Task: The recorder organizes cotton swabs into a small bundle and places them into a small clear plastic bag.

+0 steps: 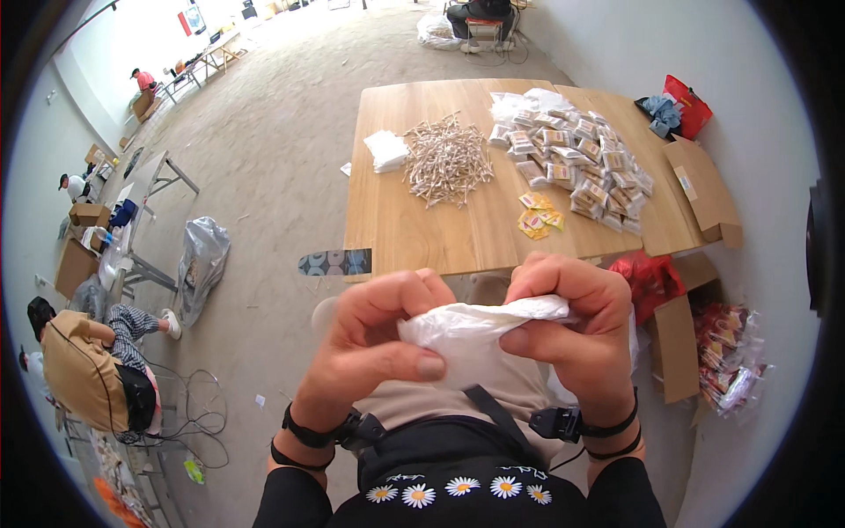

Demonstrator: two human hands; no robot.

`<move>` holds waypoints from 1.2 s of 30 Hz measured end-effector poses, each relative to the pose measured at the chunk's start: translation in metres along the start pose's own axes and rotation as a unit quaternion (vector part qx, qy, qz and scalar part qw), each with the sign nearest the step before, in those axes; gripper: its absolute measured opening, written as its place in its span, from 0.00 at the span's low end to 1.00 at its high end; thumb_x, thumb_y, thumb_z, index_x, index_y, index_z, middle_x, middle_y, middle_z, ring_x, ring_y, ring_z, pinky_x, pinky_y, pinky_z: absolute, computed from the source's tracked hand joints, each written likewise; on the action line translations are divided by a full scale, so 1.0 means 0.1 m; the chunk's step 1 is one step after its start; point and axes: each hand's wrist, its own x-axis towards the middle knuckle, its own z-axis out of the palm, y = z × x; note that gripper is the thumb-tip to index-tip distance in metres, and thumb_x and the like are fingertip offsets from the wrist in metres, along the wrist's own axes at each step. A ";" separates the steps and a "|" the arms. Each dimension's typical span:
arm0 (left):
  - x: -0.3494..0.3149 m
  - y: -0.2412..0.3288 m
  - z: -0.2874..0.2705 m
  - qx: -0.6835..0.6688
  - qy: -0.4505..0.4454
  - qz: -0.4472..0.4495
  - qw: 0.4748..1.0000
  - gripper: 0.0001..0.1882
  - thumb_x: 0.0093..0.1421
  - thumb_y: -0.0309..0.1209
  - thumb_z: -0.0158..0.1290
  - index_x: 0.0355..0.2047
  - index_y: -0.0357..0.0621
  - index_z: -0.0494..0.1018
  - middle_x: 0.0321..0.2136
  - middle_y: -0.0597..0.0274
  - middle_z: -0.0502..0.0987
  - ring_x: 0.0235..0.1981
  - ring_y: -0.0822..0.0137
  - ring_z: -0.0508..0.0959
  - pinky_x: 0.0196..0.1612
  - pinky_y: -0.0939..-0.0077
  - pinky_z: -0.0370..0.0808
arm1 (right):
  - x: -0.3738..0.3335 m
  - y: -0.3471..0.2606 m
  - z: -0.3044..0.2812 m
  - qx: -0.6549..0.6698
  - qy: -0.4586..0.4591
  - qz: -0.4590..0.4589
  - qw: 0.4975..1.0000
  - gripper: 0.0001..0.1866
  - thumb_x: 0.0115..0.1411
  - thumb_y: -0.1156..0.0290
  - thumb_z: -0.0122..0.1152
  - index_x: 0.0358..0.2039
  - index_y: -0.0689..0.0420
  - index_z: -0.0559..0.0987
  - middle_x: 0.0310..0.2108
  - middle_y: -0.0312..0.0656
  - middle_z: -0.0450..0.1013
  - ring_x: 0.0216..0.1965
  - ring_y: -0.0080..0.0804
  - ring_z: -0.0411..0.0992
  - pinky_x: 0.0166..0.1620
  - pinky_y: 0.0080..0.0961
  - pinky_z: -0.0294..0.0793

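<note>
A thin white plastic bag (462, 339), crumpled along its upper edge, is stretched between my two hands in front of my lap. My left hand (374, 330) is closed on its left end, fingers curled and thumb lying along the near side. At the other end my right hand (576, 321) pinches the edge between thumb and fingers. Just beyond my hands is the near edge of a wooden table (422, 251). On it lie a heap of small pale sticks (447, 158), a stack of white sheets or bags (386, 151) and several yellow packets (539, 216).
A large pile of clear-wrapped packs (572, 154) covers the table's right part. Cardboard boxes (673, 348), a red bag (647, 277) and packaged goods (729, 356) stand at my right. On the left are a grey plastic bag (202, 264), loose cables (198, 414) and a seated person (84, 361).
</note>
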 end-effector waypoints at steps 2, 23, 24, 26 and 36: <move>0.02 0.04 0.16 0.020 0.113 -0.010 0.993 0.14 0.46 0.30 0.60 0.27 0.40 0.66 0.27 0.54 0.74 0.28 0.67 0.72 0.33 0.74 0.70 | 0.00 -0.03 0.01 0.010 0.053 0.002 0.999 0.10 0.38 0.83 0.66 0.24 0.64 0.76 0.25 0.38 0.72 0.25 0.21 0.65 0.31 0.20 0.61; 0.45 0.24 0.59 -0.394 -0.418 0.160 0.803 0.08 0.61 0.29 0.52 0.36 0.37 0.77 0.35 0.48 0.81 0.38 0.52 0.82 0.44 0.53 0.77 | 0.21 -0.69 0.62 0.181 0.166 -0.226 0.943 0.07 0.53 0.79 0.53 0.19 0.61 0.71 0.16 0.42 0.68 0.18 0.30 0.66 0.20 0.25 0.61; 0.44 0.21 0.62 -0.400 -0.412 0.164 0.803 0.08 0.61 0.29 0.52 0.37 0.37 0.76 0.35 0.48 0.81 0.38 0.52 0.82 0.45 0.53 0.77 | 0.23 -0.65 0.68 0.179 0.161 -0.248 0.938 0.06 0.53 0.79 0.54 0.20 0.61 0.72 0.16 0.42 0.69 0.18 0.30 0.66 0.20 0.25 0.61; 0.43 0.13 0.59 -0.407 -0.387 0.168 0.810 0.07 0.61 0.28 0.52 0.37 0.38 0.76 0.36 0.48 0.81 0.39 0.52 0.81 0.45 0.52 0.77 | 0.05 -0.48 0.81 0.186 0.149 -0.283 0.929 0.05 0.53 0.79 0.56 0.21 0.62 0.74 0.17 0.42 0.69 0.18 0.29 0.65 0.20 0.24 0.60; -0.11 0.52 0.58 -0.258 -0.254 0.256 0.896 0.06 0.62 0.27 0.52 0.38 0.40 0.76 0.37 0.48 0.80 0.41 0.51 0.81 0.47 0.47 0.76 | 0.10 -0.32 0.71 0.332 -0.054 -0.488 0.805 0.03 0.50 0.80 0.67 0.27 0.65 0.82 0.19 0.43 0.72 0.17 0.25 0.62 0.19 0.21 0.57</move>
